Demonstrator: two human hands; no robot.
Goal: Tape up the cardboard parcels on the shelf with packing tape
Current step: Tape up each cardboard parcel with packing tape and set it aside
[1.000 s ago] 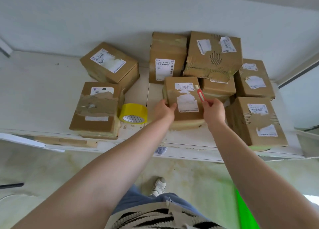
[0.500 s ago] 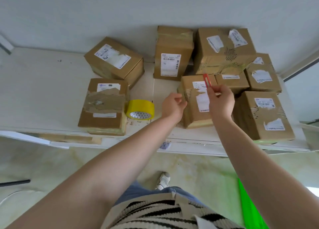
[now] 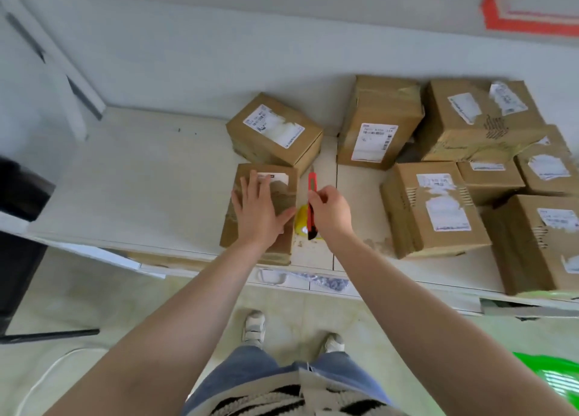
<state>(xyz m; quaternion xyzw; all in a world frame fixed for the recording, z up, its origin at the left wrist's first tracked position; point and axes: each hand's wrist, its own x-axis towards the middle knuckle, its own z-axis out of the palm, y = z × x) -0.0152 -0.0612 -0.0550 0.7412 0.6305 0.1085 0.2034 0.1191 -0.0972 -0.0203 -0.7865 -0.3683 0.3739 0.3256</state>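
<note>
Several brown cardboard parcels with white labels stand on a pale shelf (image 3: 141,177). My left hand (image 3: 257,209) lies flat with spread fingers on the front left parcel (image 3: 285,196). My right hand (image 3: 329,215) grips a red box cutter (image 3: 311,202), held upright just right of that parcel. A yellow roll of packing tape (image 3: 302,224) sits on the shelf between the parcel and my right hand, mostly hidden by the cutter and hand. The parcel both hands were at a moment ago (image 3: 435,205) stands to the right.
More parcels crowd the back and right of the shelf, among them one angled box (image 3: 275,133) and one tall box (image 3: 379,124). A dark object (image 3: 18,196) juts in at the left. A green bin (image 3: 551,381) sits on the floor, lower right.
Both hands left the middle parcel and moved left. My left hand now lies on the front left parcel; my right still holds the red cutter. The view has shifted left.
</note>
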